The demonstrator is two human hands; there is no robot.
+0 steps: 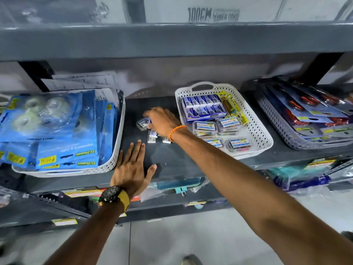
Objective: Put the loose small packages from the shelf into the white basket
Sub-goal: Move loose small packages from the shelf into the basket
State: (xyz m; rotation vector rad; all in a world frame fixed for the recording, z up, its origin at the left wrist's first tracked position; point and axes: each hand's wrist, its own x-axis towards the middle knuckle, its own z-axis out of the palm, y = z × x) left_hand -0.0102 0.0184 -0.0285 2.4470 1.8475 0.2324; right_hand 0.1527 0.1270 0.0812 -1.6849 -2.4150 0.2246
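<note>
Several loose small packages lie on the dark shelf (172, 163) between two baskets: a clear-wrapped one (142, 123), a white one (152, 136) and another white one (166, 140). My right hand (162, 121) is curled down over this cluster, its fingers touching the clear-wrapped package; whether it grips anything is unclear. My left hand (133, 167) rests flat on the shelf, fingers spread, a little in front of the packages. The white basket (261, 134) stands just right of my right hand and holds blue boxes and small clear tubs.
A white basket (114, 155) of blue tape packs stands at the left, touching my left hand's side. A grey basket (286, 134) of carded tools sits at the far right. A shelf board hangs close above; more goods fill the shelf below.
</note>
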